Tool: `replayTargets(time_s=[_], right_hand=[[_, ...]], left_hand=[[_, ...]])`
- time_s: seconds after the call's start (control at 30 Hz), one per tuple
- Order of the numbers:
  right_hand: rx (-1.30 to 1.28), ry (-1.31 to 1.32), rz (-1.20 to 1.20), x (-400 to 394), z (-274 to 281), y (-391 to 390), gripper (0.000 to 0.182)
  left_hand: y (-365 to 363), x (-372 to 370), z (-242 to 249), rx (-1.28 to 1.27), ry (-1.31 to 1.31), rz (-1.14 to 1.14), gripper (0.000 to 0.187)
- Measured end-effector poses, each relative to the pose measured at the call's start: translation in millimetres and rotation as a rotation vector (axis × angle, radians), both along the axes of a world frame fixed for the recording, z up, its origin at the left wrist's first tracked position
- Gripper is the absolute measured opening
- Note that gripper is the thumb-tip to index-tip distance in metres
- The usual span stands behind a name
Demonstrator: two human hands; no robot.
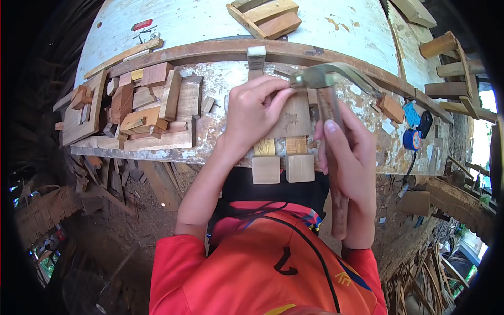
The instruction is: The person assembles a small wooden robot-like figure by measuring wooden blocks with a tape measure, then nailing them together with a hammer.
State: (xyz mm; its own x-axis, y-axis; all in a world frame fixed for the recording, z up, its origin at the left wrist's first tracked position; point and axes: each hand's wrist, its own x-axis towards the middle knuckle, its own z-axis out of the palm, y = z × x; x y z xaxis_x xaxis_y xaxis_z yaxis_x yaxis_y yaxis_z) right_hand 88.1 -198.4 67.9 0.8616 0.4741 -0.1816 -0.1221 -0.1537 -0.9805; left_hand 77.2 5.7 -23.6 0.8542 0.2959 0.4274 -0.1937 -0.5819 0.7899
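My right hand (pixel 349 152) is wrapped round the wooden handle of a claw hammer (pixel 326 102). The hammer's metal head is beside the fingertips of my left hand (pixel 254 107), and its claw points right. Thumb and forefinger of my left hand are pinched together over a wooden piece (pixel 295 118); whatever is between them is too small to make out. Toward me, the wooden piece continues in two lighter strips that end in square wooden blocks, a left block (pixel 266 170) and a right block (pixel 300 168). My left hand covers part of the wooden piece.
Several wood offcuts (pixel 152 115) are piled on the workbench (pixel 210 152) at left. A long wooden rail (pixel 210 51) crosses behind my hands. At right lie a small wood block (pixel 391 107) and a blue round container (pixel 412 139). A wooden frame (pixel 265 18) sits at the back.
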Motion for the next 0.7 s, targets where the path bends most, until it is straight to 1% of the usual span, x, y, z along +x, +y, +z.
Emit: replayTargets(time_s=[0.03, 0.1, 0.17, 0.2, 0.23, 0.3, 0.33, 0.43, 0.47, 0.57, 0.6, 0.7], right_hand=[[0.037, 0.043, -0.024, 1.2, -1.5, -0.3, 0.05], [0.141, 0.018, -0.067, 2.4, -15.5, 3.6, 0.045], [0.233, 0.031, -0.113, 8.1, -25.1, 15.2, 0.043], [0.22, 0.044, -0.078, 13.0, -31.5, 17.7, 0.039], [0.221, 0.087, -0.08, 16.0, -36.3, 19.8, 0.039], [0.221, 0.178, -0.085, 19.6, -46.9, 24.3, 0.039], [0.196, 0.165, -0.074, 19.4, -54.1, 25.4, 0.039], [0.213, 0.213, -0.091, 20.7, -57.3, 23.1, 0.039], [0.189, 0.205, -0.081, 20.4, -56.5, 23.9, 0.04], [0.142, 0.18, -0.06, 22.1, -52.7, 25.1, 0.041], [0.141, 0.179, -0.055, 22.4, -52.6, 24.6, 0.041], [0.144, 0.183, -0.048, 22.3, -54.1, 23.2, 0.04]], left_hand=[[-0.4, 1.7, -1.7, -0.009, -0.036, 0.008, 0.01], [-2.8, 2.4, -5.5, -0.028, -0.097, 0.028, 0.01], [-0.8, 0.8, -2.2, -0.072, -0.062, 0.04, 0.01], [-0.2, -1.7, -0.2, -0.1, -0.036, 0.054, 0.009], [0.6, -2.9, 1.2, -0.128, -0.012, 0.067, 0.009], [0.2, -3.6, -3.2, -0.284, -0.055, 0.118, 0.009], [1.5, -3.7, -1.8, -0.363, -0.076, 0.145, 0.009], [14.7, -6.7, 10.2, 0.009, -0.099, 0.187, 0.009], [22.2, -9.0, 19.2, 0.076, -0.006, 0.236, 0.011], [55.6, -4.3, 16.6, 0.326, 0.035, 0.39, 0.013], [62.9, -5.9, 20.6, 0.356, 0.138, 0.393, 0.014], [80.7, -8.7, 11.4, 0.442, 0.288, 0.355, 0.015]])
